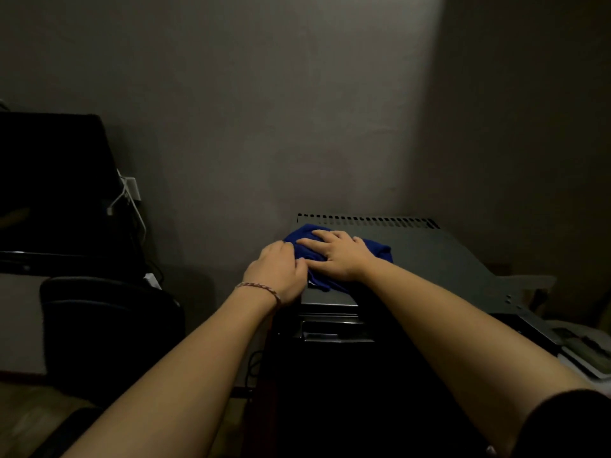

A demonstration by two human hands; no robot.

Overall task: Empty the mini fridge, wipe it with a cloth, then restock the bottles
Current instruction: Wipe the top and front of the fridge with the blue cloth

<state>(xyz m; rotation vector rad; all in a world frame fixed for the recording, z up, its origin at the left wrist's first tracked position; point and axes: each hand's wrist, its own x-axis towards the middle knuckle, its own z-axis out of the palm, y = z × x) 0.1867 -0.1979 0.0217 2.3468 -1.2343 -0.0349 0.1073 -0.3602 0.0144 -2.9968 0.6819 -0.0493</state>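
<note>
From the head camera, in dim light, a crumpled blue cloth (334, 256) of soft fabric lies on the flat, dark metal top of the mini fridge (429, 259), near its front left corner. A row of narrow vent slots runs along the top's back edge, against a plain grey wall (264, 110). The right hand (340, 256) lies flat on the cloth, fingers spread, its grip released and pressing rather than clasping. The left hand (281, 276) sits at the cloth's left edge, fingers curled onto the fabric; whether its grip pinches the cloth I cannot tell. A thin braided bracelet (261, 289) circles the left wrist. No bottles are in view. A dark rounded bin (109, 325) stands left of the fridge.
</note>
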